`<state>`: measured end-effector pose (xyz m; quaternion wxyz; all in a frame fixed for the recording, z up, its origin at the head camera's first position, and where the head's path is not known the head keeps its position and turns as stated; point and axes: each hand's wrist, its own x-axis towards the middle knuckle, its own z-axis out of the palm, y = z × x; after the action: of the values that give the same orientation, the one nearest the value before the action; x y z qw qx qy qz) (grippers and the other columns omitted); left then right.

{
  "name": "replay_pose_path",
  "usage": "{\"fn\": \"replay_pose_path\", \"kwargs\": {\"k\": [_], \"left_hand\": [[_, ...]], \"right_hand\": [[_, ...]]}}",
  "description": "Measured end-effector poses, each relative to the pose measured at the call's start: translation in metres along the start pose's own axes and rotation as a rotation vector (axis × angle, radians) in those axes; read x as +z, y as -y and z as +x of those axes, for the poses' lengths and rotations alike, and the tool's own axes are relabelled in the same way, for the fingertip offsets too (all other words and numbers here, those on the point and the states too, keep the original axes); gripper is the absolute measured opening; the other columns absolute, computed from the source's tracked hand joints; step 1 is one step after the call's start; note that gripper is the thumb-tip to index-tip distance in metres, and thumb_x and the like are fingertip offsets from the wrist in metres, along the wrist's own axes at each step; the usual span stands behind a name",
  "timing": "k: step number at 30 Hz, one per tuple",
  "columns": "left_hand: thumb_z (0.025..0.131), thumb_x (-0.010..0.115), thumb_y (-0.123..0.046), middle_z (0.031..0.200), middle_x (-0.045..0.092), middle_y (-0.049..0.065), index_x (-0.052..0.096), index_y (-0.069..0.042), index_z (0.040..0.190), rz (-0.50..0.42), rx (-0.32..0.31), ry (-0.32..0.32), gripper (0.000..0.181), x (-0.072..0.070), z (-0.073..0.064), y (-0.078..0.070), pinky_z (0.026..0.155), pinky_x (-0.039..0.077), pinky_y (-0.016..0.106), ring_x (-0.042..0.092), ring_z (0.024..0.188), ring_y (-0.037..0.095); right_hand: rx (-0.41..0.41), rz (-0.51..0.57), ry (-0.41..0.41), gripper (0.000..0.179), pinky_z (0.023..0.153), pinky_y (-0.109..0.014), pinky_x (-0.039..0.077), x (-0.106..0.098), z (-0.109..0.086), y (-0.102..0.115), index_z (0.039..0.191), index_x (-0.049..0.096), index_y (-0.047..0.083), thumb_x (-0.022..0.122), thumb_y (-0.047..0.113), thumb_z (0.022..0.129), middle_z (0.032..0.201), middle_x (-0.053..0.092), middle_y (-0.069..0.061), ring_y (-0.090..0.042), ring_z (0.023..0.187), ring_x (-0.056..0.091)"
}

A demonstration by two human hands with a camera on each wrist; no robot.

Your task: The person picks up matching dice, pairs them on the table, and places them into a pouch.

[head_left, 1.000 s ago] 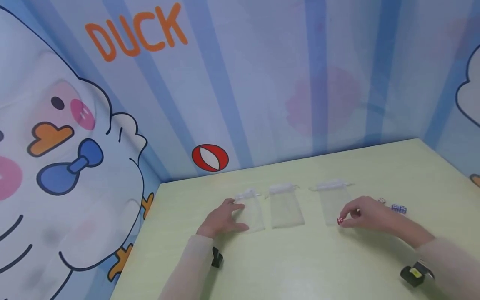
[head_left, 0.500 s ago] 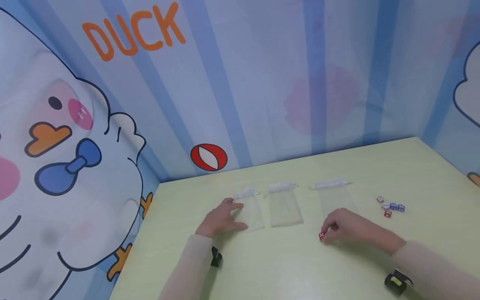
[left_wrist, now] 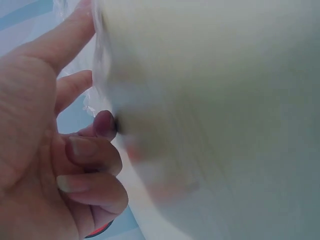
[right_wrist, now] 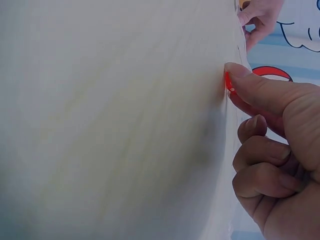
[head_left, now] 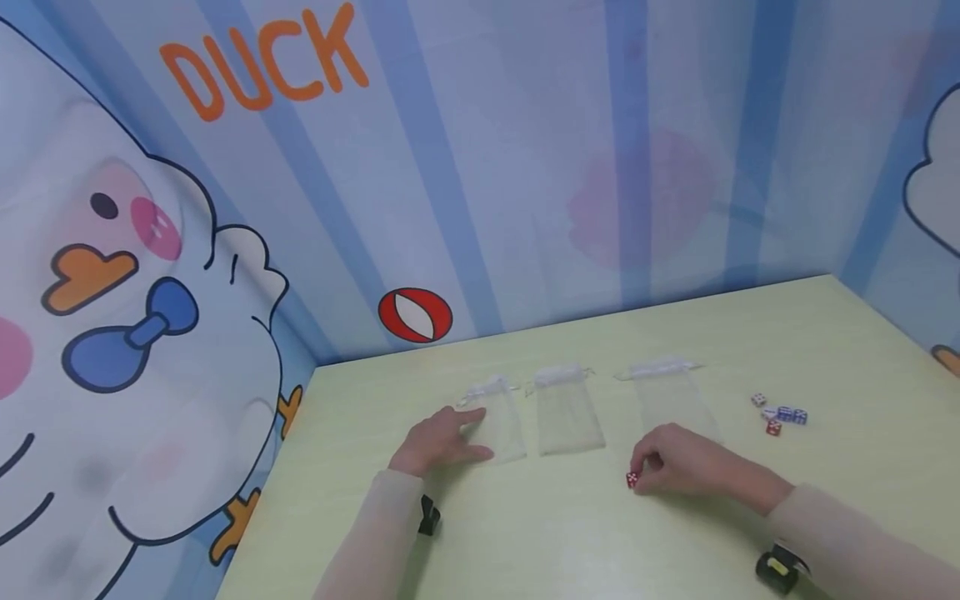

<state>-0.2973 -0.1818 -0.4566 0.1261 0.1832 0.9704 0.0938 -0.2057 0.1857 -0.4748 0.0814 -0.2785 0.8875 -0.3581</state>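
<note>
In the head view my right hand [head_left: 678,458] pinches a red die [head_left: 632,480] with white dots between thumb and index finger, low at the table surface. The right wrist view shows the red die [right_wrist: 229,82] between those two fingertips, with the other fingers curled back. My left hand [head_left: 438,442] lies at the leftmost sheer white drawstring pouch [head_left: 504,425], thumb and index finger spread apart and resting on it. A second pouch [head_left: 568,415] lies flat beside it. Behind my right hand is a third pouch [head_left: 671,396], its lower part partly covered.
On the right of the pale table [head_left: 555,533] sits a small cluster of dice: a red die [head_left: 773,427], a white die [head_left: 759,400], blue dice [head_left: 792,415] and a whitish one [head_left: 768,413]. A printed duck backdrop [head_left: 517,167] stands along the table's back edge.
My right hand has moved left and toward me with the red die, away from the third pouch, uncovering the dice cluster. The left hand has shifted only slightly at its pouch.
</note>
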Motion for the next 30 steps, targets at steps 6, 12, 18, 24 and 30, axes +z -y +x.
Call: {"fn": "replay_pose_path", "kwargs": {"k": [6, 12, 18, 24, 30], "left_hand": [[0.083, 0.076, -0.051, 0.140, 0.054, 0.012, 0.049, -0.025, 0.148, -0.013, 0.006, 0.007, 0.075, 0.000, -0.002, 0.002, 0.099, 0.044, 0.050, 0.048, 0.128, 0.029], [0.083, 0.076, -0.052, 0.141, 0.052, 0.013, 0.049, -0.026, 0.148, -0.026, 0.000, 0.004, 0.075, 0.000, -0.002, 0.002, 0.100, 0.042, 0.050, 0.047, 0.129, 0.030], [0.084, 0.074, -0.053, 0.141, 0.052, 0.014, 0.048, -0.027, 0.149, -0.023, 0.011, 0.008, 0.074, 0.001, 0.000, 0.003, 0.100, 0.042, 0.050, 0.047, 0.130, 0.030], [0.084, 0.074, -0.053, 0.142, 0.051, 0.014, 0.047, -0.028, 0.149, -0.036, -0.001, 0.002, 0.074, 0.000, 0.000, 0.004, 0.101, 0.041, 0.051, 0.046, 0.130, 0.031], [0.084, 0.074, -0.052, 0.143, 0.050, 0.015, 0.047, -0.026, 0.149, -0.064, 0.008, 0.002, 0.074, 0.001, -0.001, 0.005, 0.102, 0.040, 0.052, 0.045, 0.131, 0.032]], "right_hand": [[0.122, 0.021, -0.017, 0.022, 0.058, -0.026, 0.039, -0.005, -0.005, 0.000, 0.099, 0.073, 0.014, 0.081, 0.025, 0.081, 0.067, 0.052, 0.006, -0.008, 0.061, 0.046], [0.198, -0.012, -0.106, 0.027, 0.055, -0.026, 0.038, -0.030, -0.022, -0.010, 0.107, 0.072, 0.007, 0.077, 0.024, 0.086, 0.072, 0.051, 0.003, -0.012, 0.062, 0.044], [0.251, -0.092, -0.211, 0.028, 0.054, -0.028, 0.038, -0.061, -0.049, -0.033, 0.106, 0.070, -0.002, 0.075, 0.018, 0.088, 0.071, 0.051, 0.003, -0.012, 0.060, 0.044], [0.292, -0.179, -0.280, 0.027, 0.054, -0.028, 0.040, -0.080, -0.074, -0.061, 0.101, 0.070, -0.005, 0.077, 0.017, 0.086, 0.073, 0.055, 0.003, -0.010, 0.061, 0.046], [0.319, -0.234, -0.301, 0.021, 0.054, -0.029, 0.038, -0.083, -0.088, -0.078, 0.094, 0.072, 0.001, 0.079, 0.018, 0.083, 0.071, 0.055, 0.004, -0.011, 0.061, 0.044]]}}
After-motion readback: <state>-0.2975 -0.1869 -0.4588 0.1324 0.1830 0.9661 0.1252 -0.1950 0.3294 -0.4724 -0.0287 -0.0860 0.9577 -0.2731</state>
